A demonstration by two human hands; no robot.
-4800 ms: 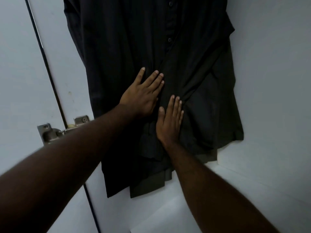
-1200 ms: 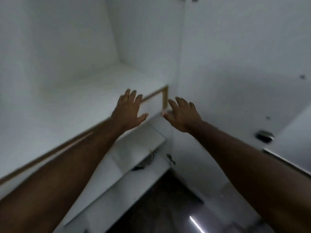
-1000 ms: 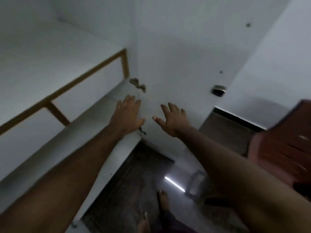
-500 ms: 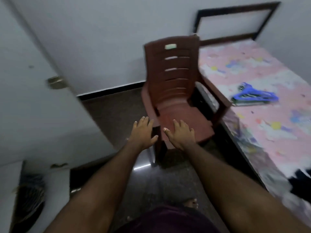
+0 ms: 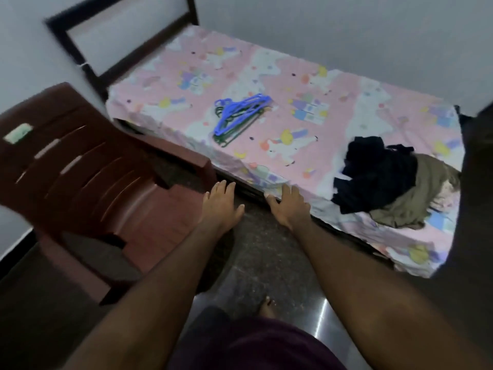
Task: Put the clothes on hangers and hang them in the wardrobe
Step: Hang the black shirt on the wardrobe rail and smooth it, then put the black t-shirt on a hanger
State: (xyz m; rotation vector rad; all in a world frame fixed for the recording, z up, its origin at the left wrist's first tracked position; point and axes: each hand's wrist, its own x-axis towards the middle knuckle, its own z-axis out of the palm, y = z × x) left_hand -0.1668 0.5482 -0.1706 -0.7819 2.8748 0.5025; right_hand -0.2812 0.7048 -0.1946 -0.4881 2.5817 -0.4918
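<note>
While both hands, left (image 5: 222, 202) and right (image 5: 289, 206), hover empty with fingers spread, hangers (image 5: 240, 113) lie on the bed (image 5: 306, 102).

I'm in a home bedroom: beyond my outstretched hands stands a single bed under a pink cartoon-print sheet (image 5: 333, 97) with a dark wooden headboard (image 5: 117, 46); a brown plastic armchair (image 5: 106, 182) sits to their left.
</note>
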